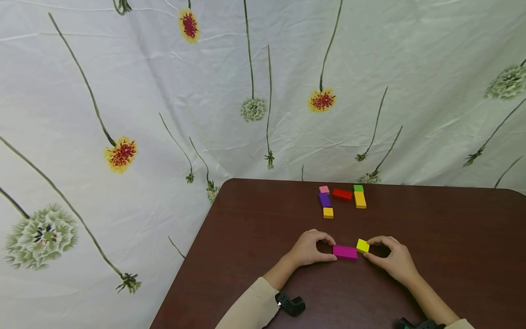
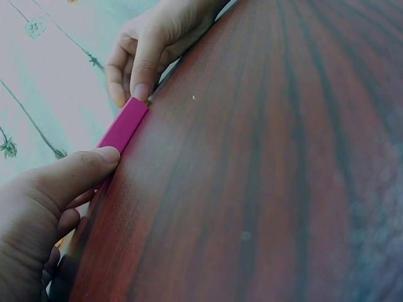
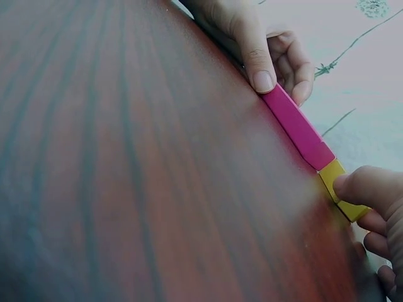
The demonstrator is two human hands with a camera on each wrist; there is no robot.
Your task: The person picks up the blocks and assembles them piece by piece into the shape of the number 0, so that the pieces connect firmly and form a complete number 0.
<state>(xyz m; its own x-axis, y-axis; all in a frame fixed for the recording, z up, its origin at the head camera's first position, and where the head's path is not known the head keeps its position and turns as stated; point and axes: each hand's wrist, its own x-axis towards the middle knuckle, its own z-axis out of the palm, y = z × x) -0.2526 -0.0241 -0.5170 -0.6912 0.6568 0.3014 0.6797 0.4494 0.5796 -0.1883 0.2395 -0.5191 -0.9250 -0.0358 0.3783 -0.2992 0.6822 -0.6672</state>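
Paired pinch posture: left hand (image 1: pixel 308 250) and right hand (image 1: pixel 392 261) turned toward each other, near but not touching. Left forearm (image 1: pixel 278 273) slanting inward from lower left, bare below a pale sleeve (image 1: pixel 248 307); index finger (image 1: pixel 326 236) arched on the far side, left thumb (image 2: pixel 85 167) extended on the near side, rounded gap between. Right forearm (image 1: pixel 433 297) slanting inward from lower right, bare over a longer stretch; finger and right thumb (image 3: pixel 371 187) in near-mirror arrangement. Remaining fingers bent inward, partly hidden in the wrist views, exact curl hard to judge.
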